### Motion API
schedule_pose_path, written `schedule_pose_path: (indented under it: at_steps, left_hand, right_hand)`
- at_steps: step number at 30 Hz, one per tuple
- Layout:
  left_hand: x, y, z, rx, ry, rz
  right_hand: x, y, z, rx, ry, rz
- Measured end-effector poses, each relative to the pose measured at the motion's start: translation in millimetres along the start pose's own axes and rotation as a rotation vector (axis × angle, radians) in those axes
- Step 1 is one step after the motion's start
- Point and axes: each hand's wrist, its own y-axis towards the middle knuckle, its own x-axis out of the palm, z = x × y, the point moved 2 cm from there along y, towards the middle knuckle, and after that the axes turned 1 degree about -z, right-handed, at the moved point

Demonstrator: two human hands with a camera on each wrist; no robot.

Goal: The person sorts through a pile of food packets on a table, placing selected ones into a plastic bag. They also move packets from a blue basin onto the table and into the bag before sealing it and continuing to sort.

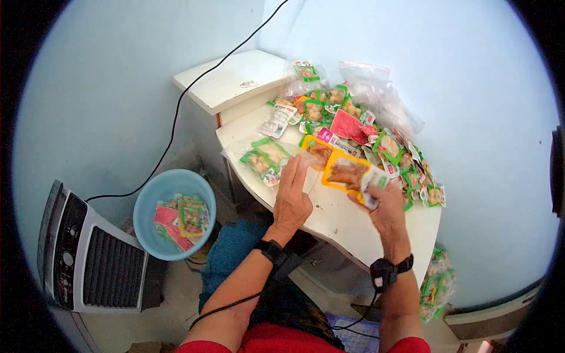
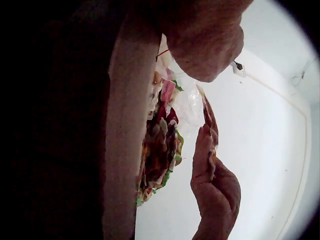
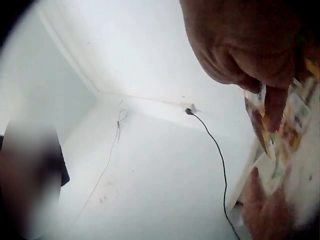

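Observation:
My right hand point(image 1: 385, 210) grips a yellow-edged food packet point(image 1: 346, 172) with brown contents, raised over the white table point(image 1: 329, 215); a white-and-green packet part point(image 1: 375, 179) shows by its fingers. To the left, my left hand point(image 1: 292, 199) extends straight fingers at the edge of a clear plastic bag point(image 1: 238, 147). Green-edged packets point(image 1: 268, 154) lie within that bag's film. Just beyond the fingertips is another yellow-edged packet point(image 1: 318, 148). In the left wrist view, the right hand point(image 2: 215, 192) holds its packet point(image 2: 211, 117) on edge.
A heap of mixed packets point(image 1: 385, 144) covers the table's far side, with clear bags point(image 1: 376, 97) behind. At left, a blue bucket point(image 1: 144, 217) contains packets, beside an air cooler point(image 1: 100, 259). A black cable point(image 1: 176, 112) crosses the wall. A filled bag point(image 1: 436, 285) sits at lower right.

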Motion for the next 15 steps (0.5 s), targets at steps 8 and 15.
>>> schedule_pose_path:
  at_steps: [8,15]
  left_hand:
    - [-5,0,1,0.028,-0.038,0.027]
    - [-5,2,6,-0.005,-0.001,0.025]
  right_hand:
    - [29,-10,47,0.120,0.236,-0.023]
    - [34,-3,69,0.199,0.281,-0.055]
